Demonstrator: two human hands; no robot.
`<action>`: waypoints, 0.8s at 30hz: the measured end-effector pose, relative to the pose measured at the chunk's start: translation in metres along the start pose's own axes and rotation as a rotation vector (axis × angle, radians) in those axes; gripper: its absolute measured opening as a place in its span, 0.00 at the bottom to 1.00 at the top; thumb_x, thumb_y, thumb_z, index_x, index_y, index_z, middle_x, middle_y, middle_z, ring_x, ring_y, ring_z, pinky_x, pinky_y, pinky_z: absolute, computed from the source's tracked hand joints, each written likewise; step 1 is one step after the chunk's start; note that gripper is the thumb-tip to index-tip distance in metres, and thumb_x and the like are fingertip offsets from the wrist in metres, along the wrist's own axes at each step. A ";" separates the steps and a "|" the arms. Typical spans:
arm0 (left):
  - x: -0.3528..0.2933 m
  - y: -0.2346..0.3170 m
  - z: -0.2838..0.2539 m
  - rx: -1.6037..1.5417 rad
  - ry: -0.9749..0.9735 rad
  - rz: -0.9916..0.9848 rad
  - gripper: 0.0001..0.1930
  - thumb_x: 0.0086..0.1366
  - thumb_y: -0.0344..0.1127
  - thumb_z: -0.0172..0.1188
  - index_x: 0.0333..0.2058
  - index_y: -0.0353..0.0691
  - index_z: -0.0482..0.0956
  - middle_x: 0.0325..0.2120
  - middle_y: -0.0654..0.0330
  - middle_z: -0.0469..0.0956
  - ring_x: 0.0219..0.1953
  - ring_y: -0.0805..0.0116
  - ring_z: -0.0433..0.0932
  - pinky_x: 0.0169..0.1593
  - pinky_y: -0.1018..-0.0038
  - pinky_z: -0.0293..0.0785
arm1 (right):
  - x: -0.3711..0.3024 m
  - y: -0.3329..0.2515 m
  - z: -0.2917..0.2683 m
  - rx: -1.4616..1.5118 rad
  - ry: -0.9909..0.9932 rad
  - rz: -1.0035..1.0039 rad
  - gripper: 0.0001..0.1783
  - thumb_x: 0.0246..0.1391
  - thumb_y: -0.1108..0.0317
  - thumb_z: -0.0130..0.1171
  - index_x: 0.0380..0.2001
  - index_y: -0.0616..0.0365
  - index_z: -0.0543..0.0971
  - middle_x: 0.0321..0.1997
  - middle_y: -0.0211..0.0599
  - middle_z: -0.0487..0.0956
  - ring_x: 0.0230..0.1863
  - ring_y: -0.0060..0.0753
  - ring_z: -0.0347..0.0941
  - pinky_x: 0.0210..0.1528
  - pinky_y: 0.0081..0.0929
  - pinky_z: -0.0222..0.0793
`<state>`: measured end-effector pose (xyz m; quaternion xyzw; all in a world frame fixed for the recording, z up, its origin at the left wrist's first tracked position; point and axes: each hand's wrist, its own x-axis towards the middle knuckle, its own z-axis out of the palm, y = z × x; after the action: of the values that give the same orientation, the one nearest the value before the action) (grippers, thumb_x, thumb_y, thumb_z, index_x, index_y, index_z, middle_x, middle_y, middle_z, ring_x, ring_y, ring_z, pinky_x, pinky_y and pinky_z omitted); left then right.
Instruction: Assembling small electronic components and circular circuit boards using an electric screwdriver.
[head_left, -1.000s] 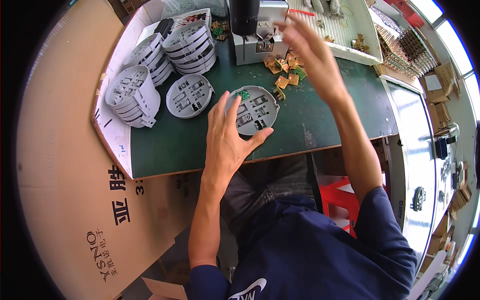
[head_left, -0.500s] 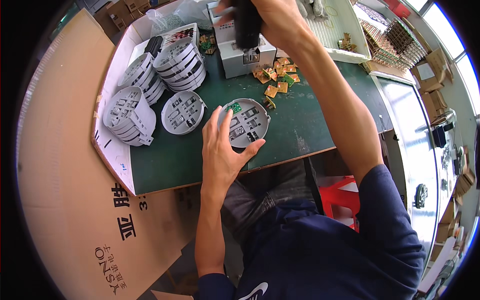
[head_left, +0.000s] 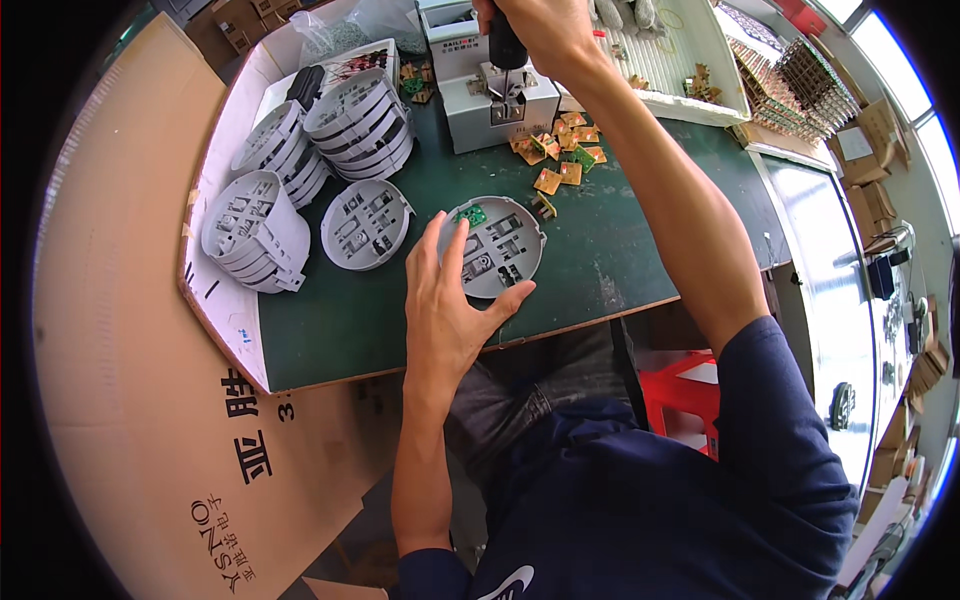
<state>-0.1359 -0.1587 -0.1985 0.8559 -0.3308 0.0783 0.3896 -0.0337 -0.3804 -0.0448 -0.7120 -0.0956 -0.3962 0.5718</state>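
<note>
While the left hand (head_left: 448, 312) hasn't budged from a second ago, spread wide with fingers and thumb around the near-left rim of the round gray cover (head_left: 492, 247), the right hand (head_left: 540, 32) is where stuff changed. It was a bare blur off to the right of the black driver (head_left: 507, 45); now it's curled around that handle, though the frame's top edge cuts some of it off. The driver's shaft points down at the metal slot on the silver machine (head_left: 485, 122); can't tell if it's touching. The green circuit board (head_left: 472, 215) is in the same spot inside the cover.

Clock centred on that cover, 12 pointing away from the wearer: machine's at 12, loose orange boards (head_left: 570, 172) at 1, a white ribbed tray (head_left: 655, 98) between 1 and 2. A second gray cover (head_left: 367, 225) lies near 9, with stacks of covers (head_left: 362, 125) from 9 round to 11.

Bench is a dark green tabletop (head_left: 590, 250), scuffed around 4, with a white side panel (head_left: 225, 325) at 8. Further out, there's a huge printed cardboard sheet (head_left: 120, 300) toward 8 and 9, brown boxes (head_left: 862, 140) between 2 and 3, and a red stool (head_left: 680, 395) at 4.
</note>
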 end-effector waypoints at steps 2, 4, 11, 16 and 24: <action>0.002 0.000 0.001 -0.003 0.003 0.004 0.47 0.55 0.60 0.75 0.62 0.28 0.72 0.67 0.44 0.64 0.65 0.45 0.66 0.65 0.55 0.69 | -0.010 -0.009 -0.008 0.042 -0.037 0.048 0.12 0.62 0.63 0.63 0.33 0.60 0.75 0.21 0.25 0.73 0.19 0.17 0.68 0.23 0.22 0.66; 0.001 -0.001 0.003 0.008 0.001 0.004 0.46 0.55 0.59 0.75 0.62 0.28 0.72 0.66 0.43 0.64 0.65 0.44 0.66 0.65 0.54 0.69 | -0.026 -0.015 -0.005 0.159 -0.082 0.102 0.15 0.62 0.63 0.63 0.45 0.64 0.76 0.20 0.25 0.73 0.19 0.17 0.68 0.22 0.22 0.66; 0.001 0.000 0.002 0.026 0.011 0.022 0.47 0.55 0.58 0.75 0.62 0.29 0.71 0.66 0.43 0.64 0.65 0.44 0.66 0.65 0.54 0.69 | -0.078 -0.035 0.013 0.282 -0.169 0.197 0.24 0.63 0.69 0.63 0.59 0.65 0.73 0.21 0.27 0.74 0.19 0.18 0.69 0.21 0.21 0.64; 0.002 0.001 0.002 0.021 0.021 0.017 0.46 0.54 0.56 0.76 0.63 0.29 0.71 0.66 0.44 0.67 0.64 0.45 0.68 0.66 0.56 0.68 | -0.084 -0.036 0.022 0.290 -0.209 0.273 0.20 0.62 0.67 0.64 0.54 0.65 0.75 0.23 0.27 0.75 0.19 0.18 0.69 0.21 0.21 0.65; 0.001 0.000 0.002 0.022 0.013 0.024 0.46 0.54 0.57 0.76 0.63 0.29 0.70 0.66 0.44 0.66 0.64 0.44 0.67 0.66 0.55 0.68 | -0.087 -0.027 0.027 0.280 -0.243 0.291 0.21 0.61 0.67 0.65 0.54 0.63 0.74 0.22 0.27 0.75 0.19 0.18 0.70 0.21 0.21 0.65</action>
<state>-0.1350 -0.1608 -0.1994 0.8557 -0.3376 0.0921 0.3811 -0.0957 -0.3201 -0.0841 -0.6743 -0.1141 -0.2040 0.7005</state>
